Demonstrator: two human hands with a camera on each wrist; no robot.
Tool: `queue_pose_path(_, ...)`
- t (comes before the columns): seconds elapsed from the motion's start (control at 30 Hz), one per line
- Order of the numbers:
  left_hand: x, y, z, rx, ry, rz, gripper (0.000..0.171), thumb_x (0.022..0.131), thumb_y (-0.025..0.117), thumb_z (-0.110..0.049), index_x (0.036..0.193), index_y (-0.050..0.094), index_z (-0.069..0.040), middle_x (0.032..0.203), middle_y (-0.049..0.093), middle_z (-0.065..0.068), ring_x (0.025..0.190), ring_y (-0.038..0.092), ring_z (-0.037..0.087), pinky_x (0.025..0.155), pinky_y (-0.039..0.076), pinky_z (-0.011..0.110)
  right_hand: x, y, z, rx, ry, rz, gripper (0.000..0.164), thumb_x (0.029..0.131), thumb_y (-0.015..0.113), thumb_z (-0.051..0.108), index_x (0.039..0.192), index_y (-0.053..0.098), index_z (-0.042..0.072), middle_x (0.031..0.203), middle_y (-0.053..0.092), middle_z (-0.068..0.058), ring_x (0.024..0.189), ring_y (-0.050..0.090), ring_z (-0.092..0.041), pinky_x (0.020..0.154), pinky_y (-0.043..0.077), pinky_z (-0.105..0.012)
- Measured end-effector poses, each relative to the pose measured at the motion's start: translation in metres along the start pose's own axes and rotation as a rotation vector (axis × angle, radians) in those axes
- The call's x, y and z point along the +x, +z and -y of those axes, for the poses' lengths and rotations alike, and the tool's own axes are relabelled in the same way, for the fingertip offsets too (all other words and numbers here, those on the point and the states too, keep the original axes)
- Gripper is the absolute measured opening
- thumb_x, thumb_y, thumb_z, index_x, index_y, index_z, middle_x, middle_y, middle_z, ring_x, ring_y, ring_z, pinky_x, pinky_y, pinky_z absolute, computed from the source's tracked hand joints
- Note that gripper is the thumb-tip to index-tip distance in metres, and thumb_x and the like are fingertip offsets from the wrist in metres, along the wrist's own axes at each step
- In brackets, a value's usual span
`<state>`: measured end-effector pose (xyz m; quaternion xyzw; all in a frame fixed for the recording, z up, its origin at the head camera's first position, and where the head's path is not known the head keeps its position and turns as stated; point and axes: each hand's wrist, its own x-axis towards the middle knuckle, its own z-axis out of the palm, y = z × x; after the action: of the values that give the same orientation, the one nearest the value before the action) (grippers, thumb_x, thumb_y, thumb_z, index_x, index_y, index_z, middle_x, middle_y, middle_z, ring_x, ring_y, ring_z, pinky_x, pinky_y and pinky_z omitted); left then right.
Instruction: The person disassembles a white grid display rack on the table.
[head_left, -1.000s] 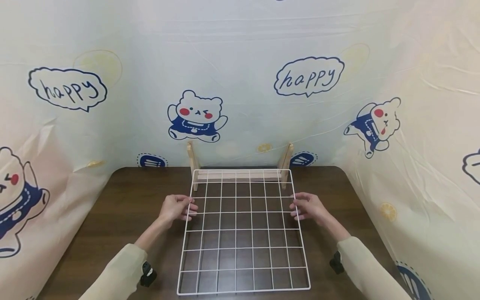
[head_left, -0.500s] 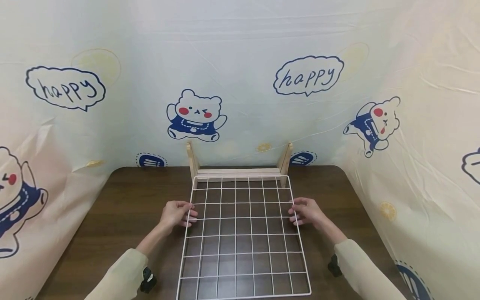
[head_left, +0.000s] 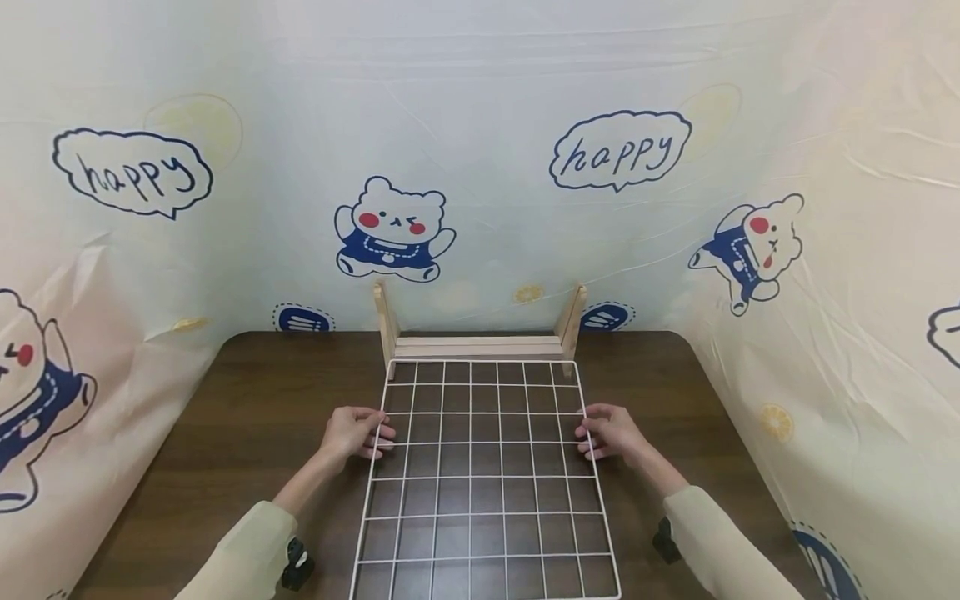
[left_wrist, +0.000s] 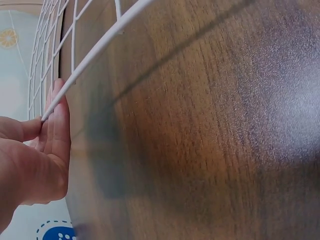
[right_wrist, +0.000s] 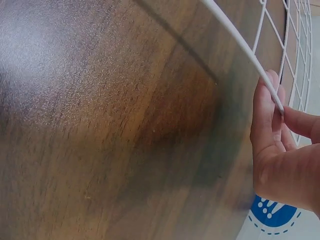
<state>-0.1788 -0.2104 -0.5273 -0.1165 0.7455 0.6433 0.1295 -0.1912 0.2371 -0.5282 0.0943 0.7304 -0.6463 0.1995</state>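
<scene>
A white wire grid panel (head_left: pixel 472 477) reaches from the front of the wooden stand toward the person, its near edge at the bottom of the head view. My left hand (head_left: pixel 354 433) pinches the panel's left rim between thumb and fingers. On the opposite rim, my right hand (head_left: pixel 613 431) pinches the wire in the same way. Both wrist views show the thumb above the rim and the fingers underneath, with the panel raised off the table. A pale wooden stand (head_left: pixel 480 346) with two upright side pieces is at the back, just beyond the panel's far edge.
The dark brown wooden table (head_left: pixel 247 417) lies under everything. A printed cloth (head_left: pixel 495 167) with bears and "happy" bubbles hangs behind and along both sides. Small black devices (head_left: pixel 297 565) sit at the wrists, under pale sleeves.
Both hands have drawn the grid panel toward the person and lower. Its far edge, which overlapped the stand's crossbar, now sits below it in view. The stand has stayed put.
</scene>
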Motion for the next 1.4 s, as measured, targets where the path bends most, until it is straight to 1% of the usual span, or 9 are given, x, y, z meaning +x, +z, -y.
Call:
queue_pose_path(0.27, -0.003, 0.0, 0.006, 0.005, -0.024, -0.007, 0.028, 0.1, 0.051, -0.007, 0.113, 0.057, 0.017, 0.083, 0.071, 0.021, 0.067, 0.071, 0.028, 0.055, 0.06, 0.039, 0.0, 0.005, -0.002, -0.009, 0.013, -0.008, 0.036, 0.097, 0.049, 0.0, 0.13, 0.041, -0.012, 0.089, 0.066, -0.023, 0.063, 0.068, -0.025, 0.056, 0.06, -0.039)
queue_pose_path(0.37, -0.003, 0.0, 0.009, 0.02, -0.019, 0.001, 0.028, 0.1, 0.05, -0.007, 0.113, 0.057, 0.017, 0.085, 0.071, 0.022, 0.068, 0.071, 0.028, 0.055, 0.06, 0.038, -0.001, 0.005, -0.002, -0.018, 0.011, -0.014, 0.035, 0.097, 0.049, 0.0, 0.13, 0.042, -0.012, 0.088, 0.066, -0.022, 0.062, 0.068, -0.025, 0.055, 0.06, -0.04)
queue_pose_path(0.5, -0.002, 0.001, 0.012, 0.029, -0.014, -0.008, 0.027, 0.1, 0.051, -0.008, 0.112, 0.059, 0.016, 0.083, 0.071, 0.021, 0.067, 0.071, 0.029, 0.054, 0.06, 0.037, -0.001, 0.005, -0.004, -0.021, 0.013, -0.025, 0.035, 0.097, 0.049, -0.001, 0.13, 0.043, -0.012, 0.086, 0.067, -0.021, 0.061, 0.068, -0.025, 0.054, 0.06, -0.038)
queue_pose_path(0.67, -0.001, 0.001, 0.017, 0.024, -0.005, -0.007, 0.026, 0.1, 0.051, -0.006, 0.11, 0.059, 0.016, 0.081, 0.071, 0.02, 0.065, 0.071, 0.028, 0.053, 0.06, 0.037, -0.001, 0.006, -0.006, -0.012, 0.024, -0.038, 0.033, 0.097, 0.05, -0.001, 0.128, 0.046, -0.01, 0.083, 0.067, -0.017, 0.06, 0.068, -0.026, 0.052, 0.059, -0.036)
queue_pose_path(0.9, -0.004, 0.002, 0.017, 0.028, -0.002, 0.003, 0.025, 0.099, 0.052, -0.005, 0.109, 0.059, 0.016, 0.08, 0.07, 0.022, 0.065, 0.071, 0.029, 0.053, 0.06, 0.039, -0.003, 0.005, -0.01, -0.001, 0.031, -0.032, 0.033, 0.096, 0.05, -0.001, 0.128, 0.046, -0.011, 0.086, 0.067, -0.021, 0.06, 0.068, -0.026, 0.053, 0.06, -0.037)
queue_pose_path(1.07, -0.004, 0.003, 0.017, 0.03, 0.007, 0.015, 0.025, 0.099, 0.051, -0.004, 0.109, 0.057, 0.018, 0.08, 0.069, 0.024, 0.064, 0.071, 0.031, 0.053, 0.06, 0.04, -0.001, 0.004, -0.012, -0.003, 0.043, -0.036, 0.031, 0.096, 0.051, -0.001, 0.126, 0.049, -0.009, 0.086, 0.067, -0.02, 0.061, 0.068, -0.026, 0.053, 0.06, -0.038)
queue_pose_path(1.3, -0.002, 0.004, 0.025, 0.032, -0.007, -0.003, 0.023, 0.098, 0.053, -0.004, 0.108, 0.059, 0.017, 0.077, 0.069, 0.022, 0.063, 0.07, 0.032, 0.052, 0.06, 0.041, 0.003, 0.004, -0.019, 0.006, 0.045, -0.029, 0.031, 0.096, 0.051, -0.001, 0.126, 0.049, -0.009, 0.085, 0.067, -0.019, 0.061, 0.068, -0.027, 0.053, 0.06, -0.038)
queue_pose_path(1.4, -0.002, 0.004, 0.027, 0.034, -0.007, 0.006, 0.024, 0.098, 0.052, -0.004, 0.108, 0.059, 0.017, 0.077, 0.069, 0.022, 0.062, 0.07, 0.031, 0.053, 0.06, 0.041, 0.002, 0.004, -0.021, 0.0, 0.043, -0.019, 0.03, 0.096, 0.05, -0.001, 0.125, 0.049, -0.01, 0.084, 0.067, -0.019, 0.061, 0.068, -0.027, 0.053, 0.06, -0.039)
